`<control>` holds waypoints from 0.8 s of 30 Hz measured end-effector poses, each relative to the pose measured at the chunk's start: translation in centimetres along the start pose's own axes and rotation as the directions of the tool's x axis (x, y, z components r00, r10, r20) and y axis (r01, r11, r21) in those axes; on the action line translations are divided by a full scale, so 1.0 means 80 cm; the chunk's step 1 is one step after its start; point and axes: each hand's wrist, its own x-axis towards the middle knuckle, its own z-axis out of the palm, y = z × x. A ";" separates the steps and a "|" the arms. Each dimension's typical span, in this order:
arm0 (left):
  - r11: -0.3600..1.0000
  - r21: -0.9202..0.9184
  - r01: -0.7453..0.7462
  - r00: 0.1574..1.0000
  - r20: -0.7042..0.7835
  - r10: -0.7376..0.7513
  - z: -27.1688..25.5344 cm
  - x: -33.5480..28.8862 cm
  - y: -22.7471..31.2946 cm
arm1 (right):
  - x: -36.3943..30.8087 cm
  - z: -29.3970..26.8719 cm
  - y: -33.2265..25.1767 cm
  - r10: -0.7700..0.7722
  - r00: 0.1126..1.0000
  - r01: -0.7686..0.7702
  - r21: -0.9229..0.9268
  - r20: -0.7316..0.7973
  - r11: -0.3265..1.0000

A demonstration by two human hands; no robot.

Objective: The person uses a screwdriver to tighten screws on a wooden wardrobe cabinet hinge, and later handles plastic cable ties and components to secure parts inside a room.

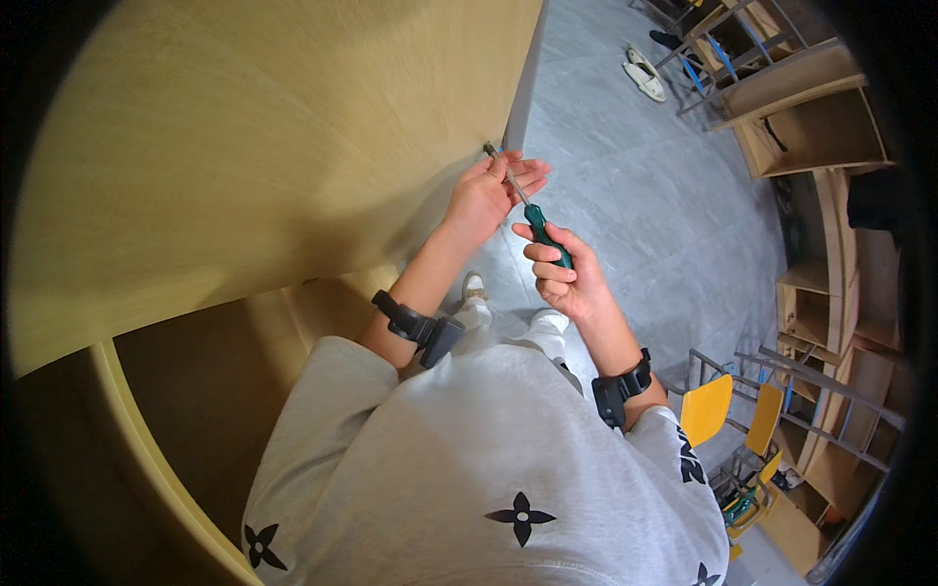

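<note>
A screwdriver with a green handle (549,234) and a metal shaft is in my right hand (575,271), whose fingers wrap round the handle. Its tip meets a small dark metal fitting (490,148) near the edge of a large light-wood panel (322,127). Close to that fitting, my left hand (486,195) has its thumb and index finger pinched at the shaft, while the other fingers stretch out to the right. The exact contact of the left fingertips is partly hidden.
Below the panel, at left, an open wooden compartment (215,381) shows a dark inside. Grey tiled floor (625,186) spreads to the right. Wooden shelf units (821,234) line the right side, with yellow chairs (705,408) in front. White shoes (643,76) lie on the far floor.
</note>
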 end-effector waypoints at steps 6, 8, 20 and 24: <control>0.991 0.111 0.068 0.997 0.035 -0.072 -0.024 0.008 0.002 | 0.003 0.016 0.029 -0.739 0.673 0.110 -0.991 0.022 0.071; 0.996 0.089 0.028 1.000 -0.006 -0.028 -0.020 0.011 -0.001 | 0.008 0.005 0.034 -0.774 0.574 0.045 -0.954 0.268 -0.297; 0.998 0.050 0.029 1.000 0.005 -0.030 -0.015 0.012 -0.002 | 0.007 0.014 0.026 -0.737 0.668 0.144 -0.990 0.099 -0.002; 0.996 0.063 0.056 0.998 -0.041 -0.054 -0.001 0.007 0.003 | 0.021 -0.001 0.028 -0.745 0.563 0.027 -0.909 0.358 -0.417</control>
